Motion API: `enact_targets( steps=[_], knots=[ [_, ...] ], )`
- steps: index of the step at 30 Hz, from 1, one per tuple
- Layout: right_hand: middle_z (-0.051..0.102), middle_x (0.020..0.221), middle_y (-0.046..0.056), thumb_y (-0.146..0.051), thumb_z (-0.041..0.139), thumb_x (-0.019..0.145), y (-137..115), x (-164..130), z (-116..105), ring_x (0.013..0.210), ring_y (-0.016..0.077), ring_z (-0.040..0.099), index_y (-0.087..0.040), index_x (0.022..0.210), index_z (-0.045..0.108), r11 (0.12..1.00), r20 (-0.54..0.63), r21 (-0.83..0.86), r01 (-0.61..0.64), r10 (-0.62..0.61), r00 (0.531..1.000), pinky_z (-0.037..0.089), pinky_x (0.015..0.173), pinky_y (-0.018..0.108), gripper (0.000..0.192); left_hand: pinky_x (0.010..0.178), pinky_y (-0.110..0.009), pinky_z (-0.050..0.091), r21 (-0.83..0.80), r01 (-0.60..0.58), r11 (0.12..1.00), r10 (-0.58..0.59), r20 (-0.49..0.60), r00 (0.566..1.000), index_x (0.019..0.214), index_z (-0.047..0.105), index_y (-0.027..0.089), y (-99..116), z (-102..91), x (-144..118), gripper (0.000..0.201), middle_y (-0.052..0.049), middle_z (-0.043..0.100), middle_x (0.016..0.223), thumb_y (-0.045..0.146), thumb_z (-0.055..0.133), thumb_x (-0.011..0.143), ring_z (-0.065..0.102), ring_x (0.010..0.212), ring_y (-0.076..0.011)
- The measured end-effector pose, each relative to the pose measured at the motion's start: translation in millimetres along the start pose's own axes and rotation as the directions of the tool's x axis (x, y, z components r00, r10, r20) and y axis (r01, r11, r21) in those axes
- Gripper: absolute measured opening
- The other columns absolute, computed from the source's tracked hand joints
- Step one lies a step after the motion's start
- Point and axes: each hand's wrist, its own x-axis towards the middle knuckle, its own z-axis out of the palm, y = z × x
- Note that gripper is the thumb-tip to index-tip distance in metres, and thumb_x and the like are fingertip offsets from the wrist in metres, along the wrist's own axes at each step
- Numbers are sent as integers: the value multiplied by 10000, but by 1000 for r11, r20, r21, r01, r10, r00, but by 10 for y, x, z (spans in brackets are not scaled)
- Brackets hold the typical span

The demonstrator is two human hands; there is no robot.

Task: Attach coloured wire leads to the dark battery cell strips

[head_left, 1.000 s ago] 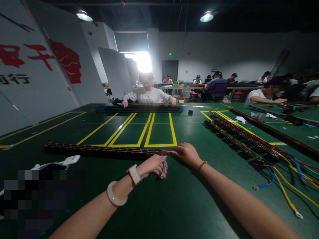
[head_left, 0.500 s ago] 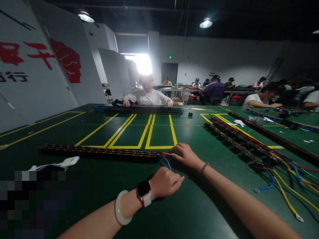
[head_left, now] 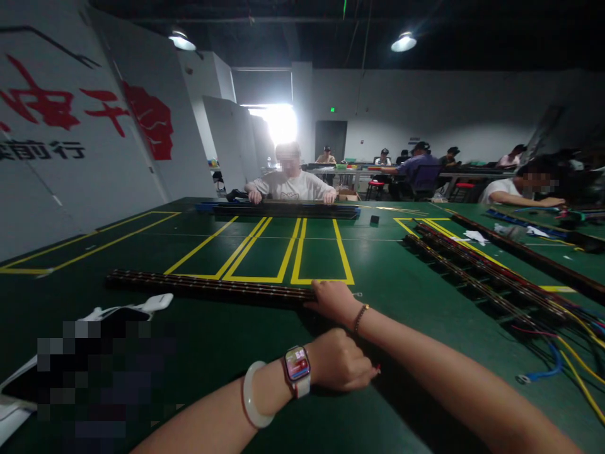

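A long, dark bundle of strips (head_left: 212, 289) with rows of small pale spots lies crosswise on the green table. My right hand (head_left: 333, 298) is closed over its right end, and the fingertips are partly hidden. Just past that hand a small metal ring terminal (head_left: 358, 294) shows. Nearer to me, my left hand (head_left: 341, 360) is curled low over the table, with a watch and a pale bangle on its arm. A tiny red tip shows at its fingers; I cannot make out what it holds, if anything.
Several similar bundles (head_left: 472, 277) with yellow and blue cables (head_left: 543, 369) lie at the right. A white-cased device with a cord (head_left: 158, 302) lies at the left. Yellow tape (head_left: 258, 279) marks the table (head_left: 227, 359). Across it, a person (head_left: 293, 186) handles dark bars (head_left: 283, 210).
My right hand has moved from the red wire beside the bundle onto the bundle's end. The red and blue wires there are hidden now. My left hand stays curled; the view has shifted left.
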Motion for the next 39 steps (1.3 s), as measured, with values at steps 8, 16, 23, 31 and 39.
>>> enact_targets(
  steps=[8,16,23,31,39],
  knots=[
    [670,912,101,-558,419,873,489,322,-58,805,235,651,-192,1024,513,999,-44,-35,-33,32,999,441,618,274,406,442,-278,296,-23,-3,1000,4,34,999,563,496,188,-10,30,-11,341,27,566,488,309,446,877,480,421,-111],
    [656,1034,102,-546,469,856,1446,615,16,887,225,620,-197,1044,566,982,41,-24,-189,189,981,425,641,263,408,446,-284,291,-21,30,999,-27,123,992,588,514,188,-16,56,-21,345,14,569,500,322,417,890,498,438,-115],
    [623,1040,134,-509,445,882,1880,621,205,922,226,591,-163,1102,559,946,-6,-45,-320,320,947,421,707,288,425,455,-281,295,-35,44,998,-38,164,986,599,517,185,-21,46,-6,343,4,583,511,326,414,894,517,444,-118],
    [496,1226,193,-303,320,932,1973,645,153,1130,294,441,-157,1244,472,865,-249,-92,-493,459,853,318,906,414,376,461,-287,284,-20,52,998,-48,150,987,618,517,182,-19,28,-10,312,15,562,508,299,424,891,507,452,-108],
    [551,1133,172,-296,490,847,2654,-257,16,1039,284,500,-138,1130,555,788,-232,-152,-596,558,797,343,847,374,330,478,-287,262,-61,38,997,-28,156,987,621,502,177,-30,14,-8,321,25,558,523,276,400,909,487,458,-100]
  ],
)
